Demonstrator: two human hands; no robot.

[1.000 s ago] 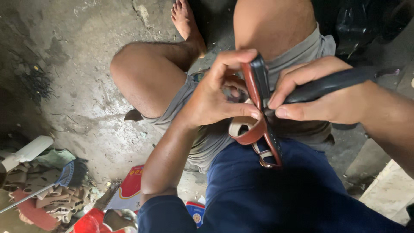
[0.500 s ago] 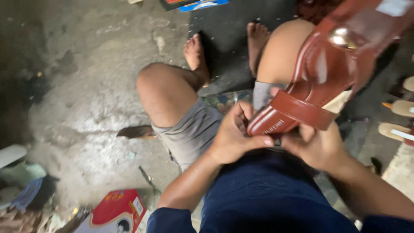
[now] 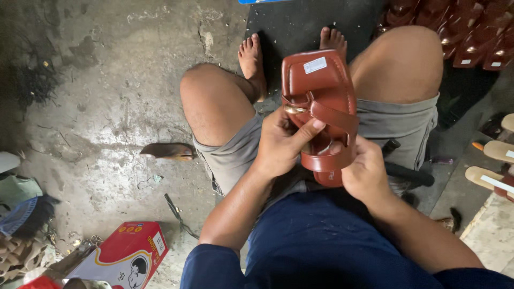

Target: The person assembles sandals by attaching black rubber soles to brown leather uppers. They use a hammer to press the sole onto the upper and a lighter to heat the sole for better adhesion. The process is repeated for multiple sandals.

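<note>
Both hands grip one brown leather sandal [image 3: 320, 91] above my lap. Left hand [image 3: 281, 142] clasps its left edge, thumb pressed across the strap beside the gold buckle [image 3: 295, 109]. Right hand [image 3: 367, 171] closes around the heel end. Lower left of the sandal, a red box [image 3: 126, 257] lies on the concrete floor [image 3: 96, 107].

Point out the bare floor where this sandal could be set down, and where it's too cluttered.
Bare concrete floor lies left of the knee, beyond the brown scrap. The lower left is crowded: red box, rags and cardboard. The right is crowded too, with tan soles and stacked brown sandals.
</note>
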